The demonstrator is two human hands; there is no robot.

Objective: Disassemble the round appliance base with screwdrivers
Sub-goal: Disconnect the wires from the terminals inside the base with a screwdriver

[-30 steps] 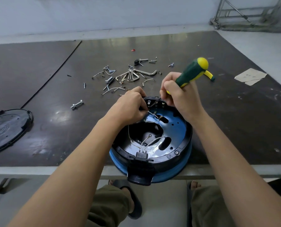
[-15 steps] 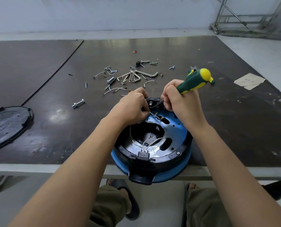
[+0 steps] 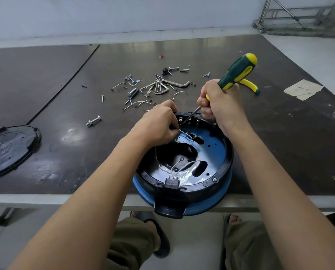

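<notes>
The round blue and black appliance base (image 3: 211, 152) lies open at the table's near edge, partly overhanging it, with white wires (image 3: 184, 166) loose inside. My right hand (image 3: 219, 106) grips a green and yellow screwdriver (image 3: 234, 75), its metal tip angled down onto the black terminal block (image 3: 188, 116) at the base's far rim. My left hand (image 3: 158, 123) sits at that same rim and pinches a white wire just left of the tip.
Loose screws, bolts and hex keys (image 3: 158, 86) lie scattered behind the base. A second yellow-handled tool (image 3: 250, 86) lies at the right, near a paper scrap (image 3: 303, 90). The removed black round cover (image 3: 8, 149) rests at the left edge.
The screwdriver handle has tilted more upright and to the right. Both hands stay at the base's far rim, and the view has shifted slightly.
</notes>
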